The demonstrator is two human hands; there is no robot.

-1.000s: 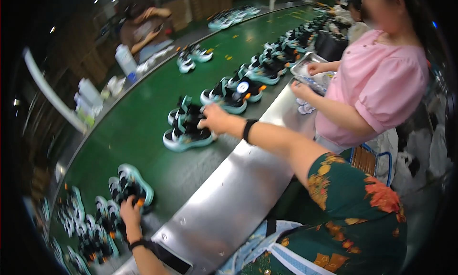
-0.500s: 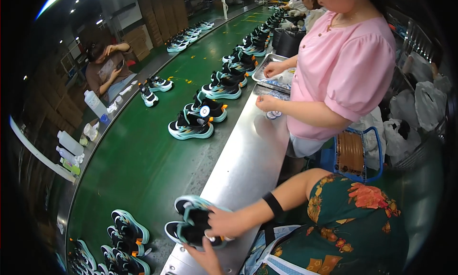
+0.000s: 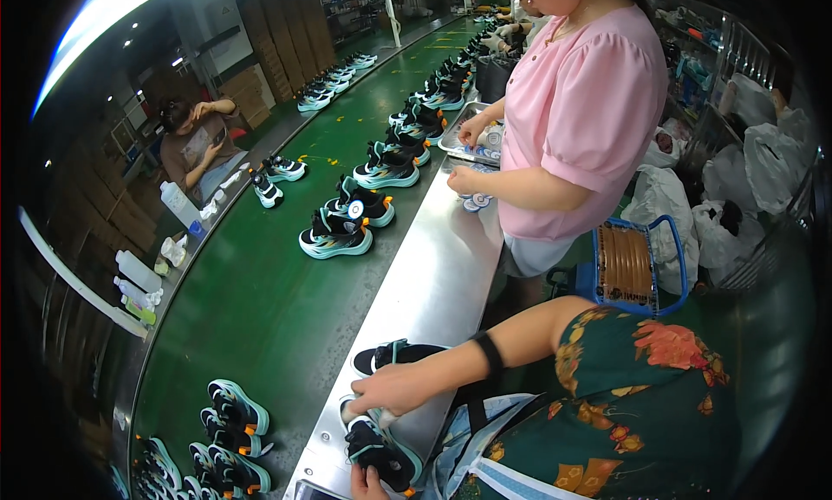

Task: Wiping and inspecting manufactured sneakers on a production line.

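Note:
At the metal ledge, my right hand (image 3: 394, 392) is closed over the front end of a black sports shoe (image 3: 381, 452) with a pale teal sole. My left hand (image 3: 368, 483), partly cut off by the lower edge, grips the same shoe by its near, collar side. Something whitish shows under my right fingers; I cannot tell whether it belongs to the shoe. A second shoe (image 3: 392, 353) of the same kind lies on the ledge just beyond, partly hidden by my right forearm.
The metal ledge (image 3: 416, 275) borders a green conveyor belt (image 3: 251, 309). Paired shoes (image 3: 234, 409) stand at lower left; more (image 3: 338, 236) line the belt ahead. A co-worker in pink (image 3: 572, 110) stands beside a metal tray (image 3: 472, 140). Bottles (image 3: 178, 204) line the far rail, where another person (image 3: 195, 140) sits.
The two shoes were together between my hands. Now one lies on the ledge, and both hands are on the other, nearer my body. The view has shifted slightly.

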